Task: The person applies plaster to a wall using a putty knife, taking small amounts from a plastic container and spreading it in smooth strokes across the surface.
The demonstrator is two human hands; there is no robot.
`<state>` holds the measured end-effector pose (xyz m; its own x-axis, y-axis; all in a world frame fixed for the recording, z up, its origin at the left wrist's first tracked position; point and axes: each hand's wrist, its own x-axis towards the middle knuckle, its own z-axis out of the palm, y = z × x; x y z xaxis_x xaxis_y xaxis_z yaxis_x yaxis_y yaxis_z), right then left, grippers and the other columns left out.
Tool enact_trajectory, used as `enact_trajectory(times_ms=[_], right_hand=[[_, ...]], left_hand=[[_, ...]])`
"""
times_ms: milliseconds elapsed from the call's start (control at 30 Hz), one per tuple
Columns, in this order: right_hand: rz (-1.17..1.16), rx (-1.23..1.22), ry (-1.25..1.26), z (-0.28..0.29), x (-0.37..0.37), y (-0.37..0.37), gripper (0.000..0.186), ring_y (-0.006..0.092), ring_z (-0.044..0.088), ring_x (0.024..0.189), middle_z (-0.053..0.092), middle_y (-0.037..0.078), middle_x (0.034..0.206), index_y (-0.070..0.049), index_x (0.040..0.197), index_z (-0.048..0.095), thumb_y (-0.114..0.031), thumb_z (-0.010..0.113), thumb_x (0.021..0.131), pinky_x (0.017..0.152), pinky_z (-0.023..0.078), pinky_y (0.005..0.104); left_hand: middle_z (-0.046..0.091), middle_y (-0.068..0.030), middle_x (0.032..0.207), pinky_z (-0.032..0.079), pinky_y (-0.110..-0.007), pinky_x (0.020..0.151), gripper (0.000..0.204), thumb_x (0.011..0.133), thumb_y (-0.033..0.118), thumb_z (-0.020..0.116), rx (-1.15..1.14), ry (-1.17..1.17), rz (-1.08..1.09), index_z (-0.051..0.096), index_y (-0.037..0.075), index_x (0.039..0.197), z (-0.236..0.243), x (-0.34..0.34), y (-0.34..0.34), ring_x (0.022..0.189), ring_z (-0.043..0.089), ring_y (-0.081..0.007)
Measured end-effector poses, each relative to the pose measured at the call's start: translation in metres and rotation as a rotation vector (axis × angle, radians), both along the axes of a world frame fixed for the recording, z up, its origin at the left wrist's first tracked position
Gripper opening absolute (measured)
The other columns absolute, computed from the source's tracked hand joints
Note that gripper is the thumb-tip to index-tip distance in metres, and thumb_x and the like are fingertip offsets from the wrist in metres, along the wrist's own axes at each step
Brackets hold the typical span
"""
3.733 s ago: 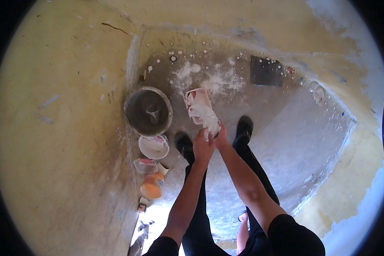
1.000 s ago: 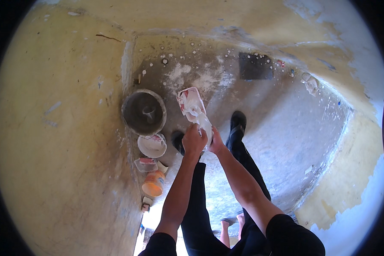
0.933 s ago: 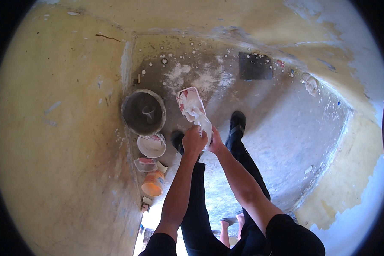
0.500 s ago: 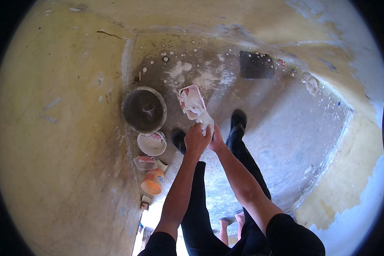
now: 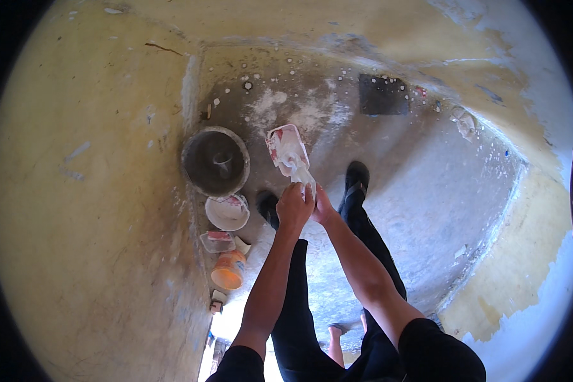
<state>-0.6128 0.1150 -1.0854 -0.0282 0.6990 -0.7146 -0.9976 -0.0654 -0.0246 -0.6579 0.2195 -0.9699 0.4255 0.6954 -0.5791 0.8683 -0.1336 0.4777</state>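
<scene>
Both my hands are closed around a crumpled whitish plastic bag (image 5: 302, 174) in front of me. My left hand (image 5: 294, 207) grips it from the left, and my right hand (image 5: 324, 206) is close against it on the right. Their fingertips are partly hidden by the bag and by each other. Beyond the hands, the far end of the bag reaches over a shallow white tray (image 5: 307, 151) with reddish patches. White material lies in that tray; whether it is coming out of the bag, I cannot tell.
A large grey tub (image 5: 191, 169) stands by the left wall, then a white bucket (image 5: 228, 214), a clear container (image 5: 217, 241) and an orange bucket (image 5: 228, 270). A dark square (image 5: 384, 95) lies on the far floor. Another person's bare foot (image 5: 335, 335) shows behind me.
The bag looks narrower near my fingers, and its far end has shifted slightly. My hands stay almost in place, both still holding it. One of the other person's feet has moved partly out of sight.
</scene>
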Motion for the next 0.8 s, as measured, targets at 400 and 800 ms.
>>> enact_trajectory(times_ms=[400,800], right_hand=[[0.052,-0.036,0.000,0.001,0.000,0.004,0.048,0.0236,0.060,0.110,0.060,0.010,0.121,-0.010,0.133,0.050,-0.045,0.037,0.103,0.096,0.049,0.0410],[-0.017,-0.062,-0.036,0.007,-0.001,0.005,0.036,0.0190,0.062,0.096,0.063,0.005,0.105,-0.012,0.123,0.056,-0.038,0.043,0.101,0.086,0.052,0.0366]], left_hand=[[0.066,-0.0194,0.091,0.052,-0.048,0.076,0.033,0.094,0.030,0.053,-0.002,-0.018,0.032,0.065,0.000,0.089,0.007,0.001,0.005,0.086,0.065,-0.0381],[0.064,-0.0204,0.080,0.050,-0.046,0.065,0.035,0.097,0.030,0.052,0.094,-0.165,0.038,0.061,0.000,0.082,0.032,0.015,0.005,0.071,0.065,-0.0378]])
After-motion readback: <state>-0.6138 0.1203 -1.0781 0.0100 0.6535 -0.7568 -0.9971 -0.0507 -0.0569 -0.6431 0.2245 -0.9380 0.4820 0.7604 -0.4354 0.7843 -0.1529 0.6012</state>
